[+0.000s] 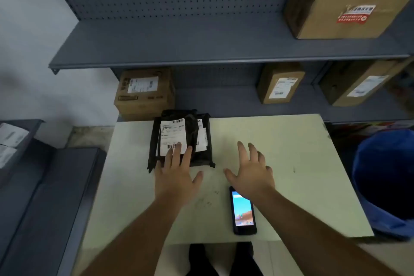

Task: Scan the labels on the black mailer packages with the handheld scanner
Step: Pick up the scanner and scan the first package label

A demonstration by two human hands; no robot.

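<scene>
A stack of black mailer packages lies at the far left of the pale table, each with a white barcode label; the top label faces up. My left hand rests flat, its fingertips on the near edge of the top package and its label, holding nothing. My right hand hovers open over the table to the right of the stack, fingers spread. The handheld scanner, a phone-like device with a lit screen, lies flat on the table just under my right wrist, not held.
Grey shelving with a pegboard back stands behind the table. Cardboard boxes with labels sit on the lower shelf; a large box is on the upper shelf. A blue bin stands right of the table. Grey shelves lie to the left.
</scene>
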